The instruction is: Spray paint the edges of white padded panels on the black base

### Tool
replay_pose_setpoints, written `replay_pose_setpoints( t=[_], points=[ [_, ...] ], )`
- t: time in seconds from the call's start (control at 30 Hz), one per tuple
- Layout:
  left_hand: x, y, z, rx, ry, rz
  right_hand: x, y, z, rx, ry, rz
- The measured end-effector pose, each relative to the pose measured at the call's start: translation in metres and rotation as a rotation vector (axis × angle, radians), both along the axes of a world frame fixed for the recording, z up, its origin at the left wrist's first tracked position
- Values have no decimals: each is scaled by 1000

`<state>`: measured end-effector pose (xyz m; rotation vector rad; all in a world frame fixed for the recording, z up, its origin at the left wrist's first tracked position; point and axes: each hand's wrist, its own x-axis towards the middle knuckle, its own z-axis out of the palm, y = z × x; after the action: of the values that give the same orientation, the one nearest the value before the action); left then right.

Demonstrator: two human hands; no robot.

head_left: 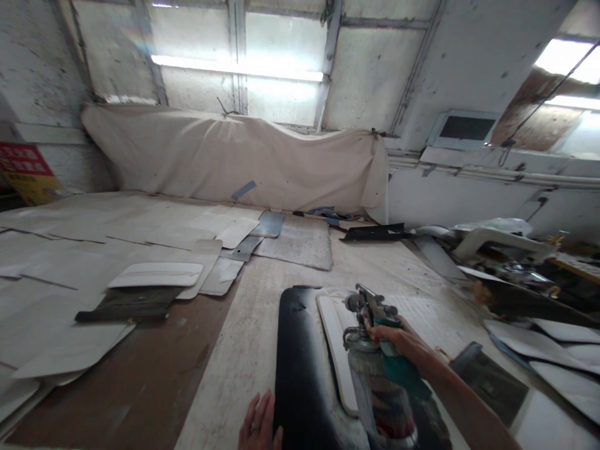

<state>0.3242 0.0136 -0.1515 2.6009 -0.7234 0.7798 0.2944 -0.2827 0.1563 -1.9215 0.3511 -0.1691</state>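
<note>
My right hand point(392, 337) is closed around the grip of a spray gun point(372, 309), whose clear cup point(379, 400) hangs below and holds a little reddish-dark material. The gun is above a black sheet point(297, 362) that has a hazy white film across part of its surface. On that sheet lies a white rounded panel point(335, 344), partly hidden by the gun and cup. At the sheet's left edge rests my left hand point(259, 425), its fingers stretched out and its thumb by the edge. No object shows in it.
Pale sheets point(154, 219) overlap across the left of the table, with a dark green piece point(131, 303) on them. A grey mat point(300, 240) lies farther back. At right are a sewing machine point(501, 244), a dark folded piece point(490, 381) and several white panels point(539, 340).
</note>
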Motion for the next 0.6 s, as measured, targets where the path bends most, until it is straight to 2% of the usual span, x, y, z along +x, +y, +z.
replay_pose_setpoints(
  t=[0.13,0.3,0.47,0.6],
  points=[
    [-2,8,10,32,-39,-102,-20,8,7,-44,46,-55],
    [-11,5,21,-9,-53,-75,-47,13,6,-55,35,9],
    [-19,2,25,-63,61,-60,-79,15,-2,-85,62,-57],
    [-24,1,24,-120,81,-77,-107,17,-7,-38,67,-90]
  ],
)
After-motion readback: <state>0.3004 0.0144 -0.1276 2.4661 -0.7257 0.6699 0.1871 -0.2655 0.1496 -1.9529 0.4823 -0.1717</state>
